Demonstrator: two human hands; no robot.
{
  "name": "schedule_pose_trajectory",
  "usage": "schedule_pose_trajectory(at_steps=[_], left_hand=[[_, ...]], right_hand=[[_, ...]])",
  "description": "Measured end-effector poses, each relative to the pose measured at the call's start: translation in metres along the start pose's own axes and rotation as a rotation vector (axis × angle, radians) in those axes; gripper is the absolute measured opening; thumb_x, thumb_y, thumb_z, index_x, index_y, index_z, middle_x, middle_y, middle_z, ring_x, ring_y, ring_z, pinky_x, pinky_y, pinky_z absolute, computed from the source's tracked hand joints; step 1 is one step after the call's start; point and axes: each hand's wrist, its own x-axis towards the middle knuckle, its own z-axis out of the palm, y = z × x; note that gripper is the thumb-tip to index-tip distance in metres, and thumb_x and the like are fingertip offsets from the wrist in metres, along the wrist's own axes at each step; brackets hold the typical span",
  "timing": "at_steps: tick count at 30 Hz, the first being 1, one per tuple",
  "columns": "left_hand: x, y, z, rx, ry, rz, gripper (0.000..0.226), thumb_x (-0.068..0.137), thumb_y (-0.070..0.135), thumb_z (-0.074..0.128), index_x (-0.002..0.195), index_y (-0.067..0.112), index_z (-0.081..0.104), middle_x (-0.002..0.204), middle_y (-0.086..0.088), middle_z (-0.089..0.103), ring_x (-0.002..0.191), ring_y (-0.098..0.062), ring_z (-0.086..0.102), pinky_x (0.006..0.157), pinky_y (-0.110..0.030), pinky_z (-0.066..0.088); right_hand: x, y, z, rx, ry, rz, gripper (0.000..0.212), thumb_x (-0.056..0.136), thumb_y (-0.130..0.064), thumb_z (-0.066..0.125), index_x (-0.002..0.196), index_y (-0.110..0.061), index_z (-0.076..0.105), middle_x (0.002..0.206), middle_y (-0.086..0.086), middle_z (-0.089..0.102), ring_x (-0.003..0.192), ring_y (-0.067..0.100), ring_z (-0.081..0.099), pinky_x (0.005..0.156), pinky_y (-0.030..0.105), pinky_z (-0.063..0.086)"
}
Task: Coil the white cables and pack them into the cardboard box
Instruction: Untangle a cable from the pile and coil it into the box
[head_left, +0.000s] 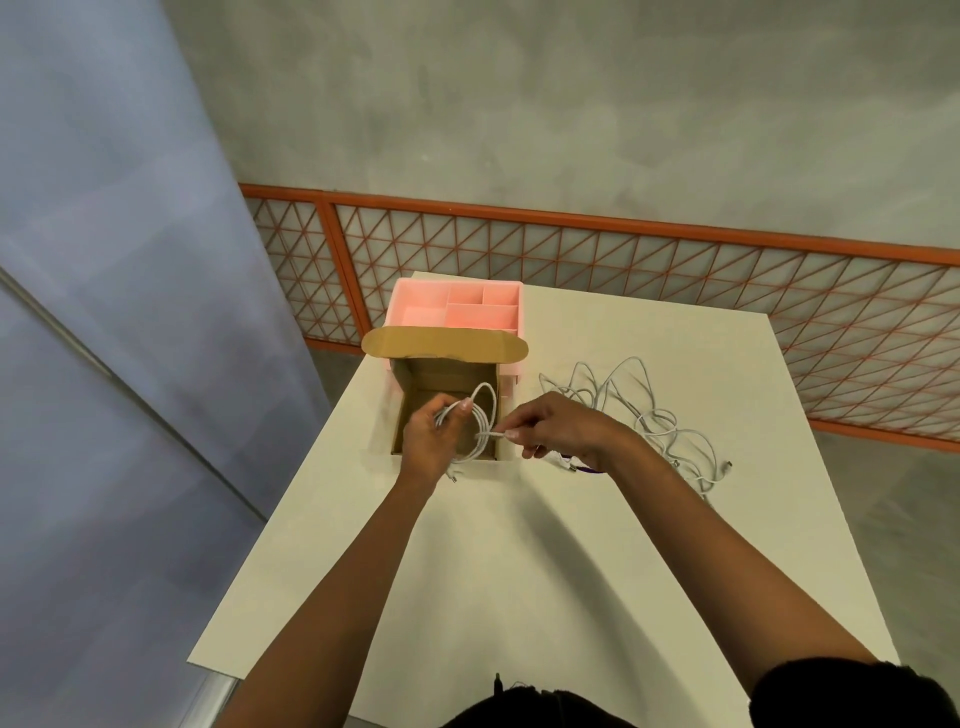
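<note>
No readable text, label, brand or number on any surface in view.

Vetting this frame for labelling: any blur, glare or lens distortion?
Head view: wide-angle bending curves the blue-grey wall panel edge; the pink plastic compartment tray is blown out, glowing at its edges; soft arm shadows fall on the white table; the coiled white cable held by left hand and right hand is slightly soft.

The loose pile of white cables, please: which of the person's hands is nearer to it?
Right. The right hand is just beside the pile, pinching the coil by its end; the left hand, farther off over the cardboard box, holds that coil.
</note>
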Motion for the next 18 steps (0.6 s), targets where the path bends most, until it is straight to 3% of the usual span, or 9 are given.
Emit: schedule_pose_trajectory(at_steps=[2, 6, 11, 15, 18], left_hand=[[0.002, -0.004, -0.002, 0.062, -0.023, 0.029, 0.017, 0.092, 0.026, 0.059, 0.088, 0.010, 0.060, 0.081, -0.001, 0.062, 0.074, -0.007, 0.056, 0.067, -0.018, 0.048], [0.002, -0.020, -0.008, 0.146, -0.041, 0.012, 0.013, 0.091, 0.022, 0.061, 0.085, 0.011, 0.061, 0.072, 0.006, 0.059, 0.070, -0.007, 0.053, 0.064, -0.019, 0.041], [0.001, -0.025, -0.013, 0.107, -0.010, -0.004, 0.021, 0.092, 0.030, 0.059, 0.090, 0.009, 0.063, 0.080, 0.000, 0.064, 0.075, -0.009, 0.055, 0.066, -0.017, 0.042], [0.000, -0.025, -0.017, 0.098, 0.043, -0.027, 0.021, 0.093, 0.031, 0.057, 0.092, 0.010, 0.062, 0.088, -0.003, 0.064, 0.081, -0.011, 0.054, 0.072, -0.023, 0.044], [0.002, -0.021, -0.027, 0.095, 0.078, -0.038, 0.015, 0.094, 0.030, 0.055, 0.093, 0.016, 0.060, 0.091, 0.001, 0.061, 0.085, -0.011, 0.053, 0.080, -0.029, 0.046]], right_hand=[[-0.007, -0.010, -0.002, -0.063, -0.035, -0.058, 0.027, 0.095, -0.005, 0.052, 0.117, -0.005, 0.066, 0.083, 0.001, 0.062, 0.070, 0.010, 0.048, 0.064, 0.019, 0.039], [-0.018, -0.027, -0.013, 0.006, 0.037, -0.136, 0.027, 0.098, -0.007, 0.047, 0.114, -0.006, 0.069, 0.083, 0.000, 0.062, 0.072, 0.012, 0.037, 0.065, 0.023, 0.032], [-0.026, -0.029, -0.027, 0.005, 0.102, -0.149, 0.028, 0.099, -0.012, 0.044, 0.110, -0.007, 0.070, 0.067, 0.000, 0.041, 0.068, 0.012, 0.032, 0.064, 0.025, 0.027], [-0.033, -0.026, -0.040, 0.046, 0.149, -0.142, 0.029, 0.100, -0.011, 0.043, 0.111, -0.002, 0.069, 0.047, -0.017, 0.048, 0.067, 0.012, 0.029, 0.065, 0.024, 0.029], [-0.033, -0.020, -0.052, 0.083, 0.167, -0.134, 0.028, 0.099, -0.011, 0.045, 0.110, -0.002, 0.069, 0.044, -0.017, 0.042, 0.066, 0.012, 0.031, 0.068, 0.024, 0.029]])
